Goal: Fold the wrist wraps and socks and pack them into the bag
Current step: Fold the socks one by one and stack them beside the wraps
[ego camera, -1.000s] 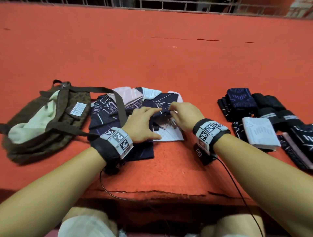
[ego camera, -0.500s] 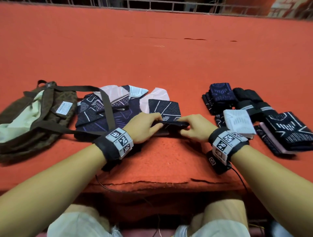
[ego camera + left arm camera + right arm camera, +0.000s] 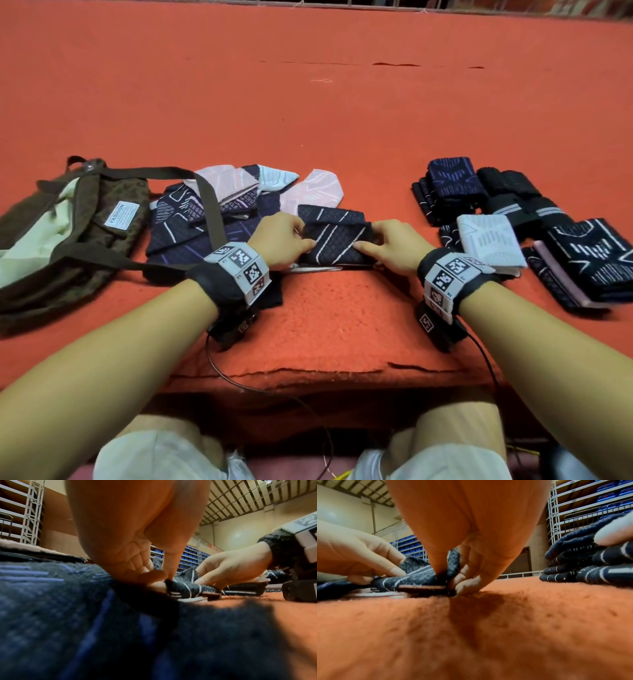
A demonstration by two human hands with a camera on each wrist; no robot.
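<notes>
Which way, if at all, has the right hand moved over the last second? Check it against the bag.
Yes. The right hand has moved rightward, away from the bag and closer to the white folded piece, while pinching the dark striped sock.

white label point(image 3: 122, 213) reading "FASHION", on brown bag point(image 3: 113, 236)

Dark white-striped sock point(image 3: 337, 240) lies folded beside open brown bag point(image 3: 73, 229)

Sports hall: tiered blue seats point(image 3: 611, 494), orange carpet point(image 3: 308, 102).
</notes>
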